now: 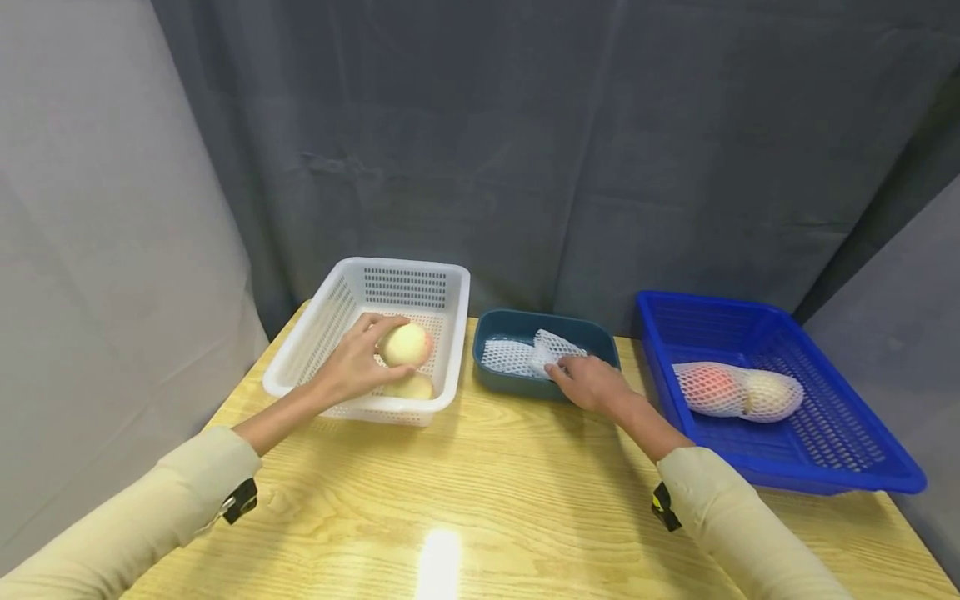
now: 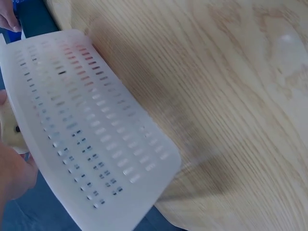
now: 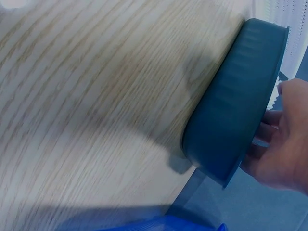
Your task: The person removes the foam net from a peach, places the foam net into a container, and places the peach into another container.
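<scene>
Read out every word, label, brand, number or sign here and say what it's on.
None can be read: no lettering shows on the white basket, green tub, blue basket, held fruit or foam nets.
The yellow mark on the black device by the right sleeve is too small to make out.

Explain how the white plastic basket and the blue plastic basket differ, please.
The white plastic basket holds bare round fruit; the blue plastic basket holds fruit in white foam netting. The fingers of the left hand grip a fruit at the white basket, while no hand is in the blue basket. The blue basket also looks larger than the white one. Both have slotted walls and stand on the wooden table.
</scene>
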Available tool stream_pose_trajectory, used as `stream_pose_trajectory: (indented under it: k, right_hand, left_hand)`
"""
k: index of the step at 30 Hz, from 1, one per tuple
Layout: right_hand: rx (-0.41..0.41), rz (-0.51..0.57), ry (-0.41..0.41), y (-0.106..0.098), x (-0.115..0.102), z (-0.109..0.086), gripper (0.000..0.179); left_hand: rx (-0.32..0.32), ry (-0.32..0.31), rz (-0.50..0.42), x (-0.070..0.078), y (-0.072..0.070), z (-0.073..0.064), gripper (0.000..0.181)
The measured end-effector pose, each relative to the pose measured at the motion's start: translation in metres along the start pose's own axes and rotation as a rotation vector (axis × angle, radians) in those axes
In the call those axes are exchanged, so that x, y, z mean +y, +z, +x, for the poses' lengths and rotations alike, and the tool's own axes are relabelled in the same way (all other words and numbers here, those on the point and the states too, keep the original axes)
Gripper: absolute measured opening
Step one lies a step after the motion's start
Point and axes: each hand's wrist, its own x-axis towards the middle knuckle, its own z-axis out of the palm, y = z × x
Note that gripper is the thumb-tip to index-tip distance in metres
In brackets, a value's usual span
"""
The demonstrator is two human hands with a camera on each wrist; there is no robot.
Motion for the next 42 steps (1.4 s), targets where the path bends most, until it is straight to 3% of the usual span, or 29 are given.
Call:
stream_pose_trajectory:
  k: [9,20,29,42]
  right_hand:
    - [0.164,-0.085,0.025,0.003,-0.003,0.002,0.052]
    - [0.227,-0.109,0.067,0.002,-0.006,0.007,0.066]
    - [0.363,-0.048,-0.08,-0.004,-0.026,0.002,0.053]
    - [0.32,0.034,-0.403,-0.015,-0.07,0.0,0.039]
  left_hand:
    - [-0.002,-0.006,0.046,-0.013,-0.006,0.0,0.071]
    - [-0.014,-0.017,0.066,-0.021,-0.011,-0.004,0.07]
    - [-0.045,-0.034,0.1,-0.026,-0.014,-0.004,0.069]
    - [-0.102,-0.073,0.113,-0.03,-0.021,-0.006,0.071]
